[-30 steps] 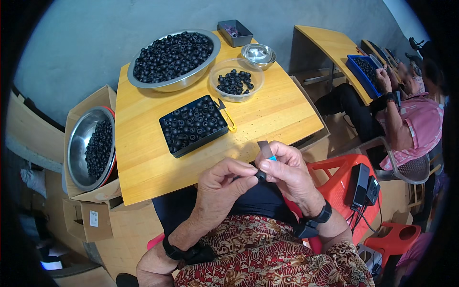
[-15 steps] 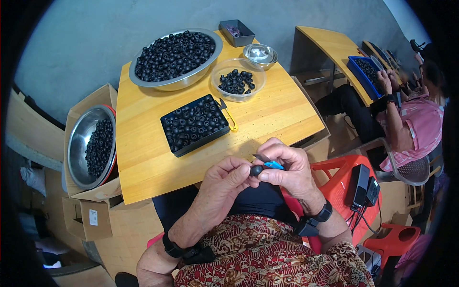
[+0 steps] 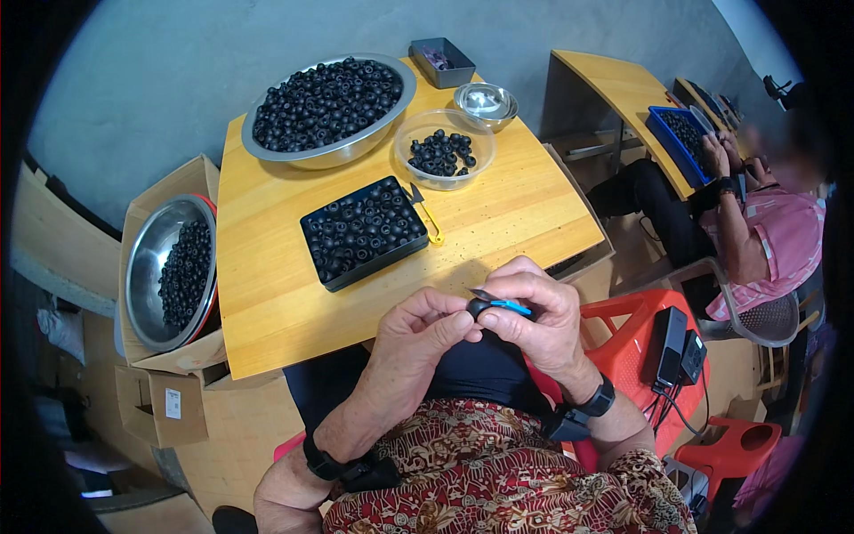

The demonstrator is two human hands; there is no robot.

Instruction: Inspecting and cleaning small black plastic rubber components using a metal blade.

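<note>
My left hand pinches a small round black part between thumb and fingertips, just off the near edge of the wooden table. My right hand grips a small cutter with a blue handle, its metal tip against the black part. Both hands meet above my lap. A black tray full of the same black parts lies on the table in front of my hands.
A large steel bowl of black parts and a clear bowl stand farther back, beside a small steel bowl and grey box. A yellow-handled tool lies by the tray. Another steel bowl sits in a carton left. A person works at right.
My right hand brought the blue-handled cutter down from a raised position onto the black part held in my left hand; both hands drew together.
</note>
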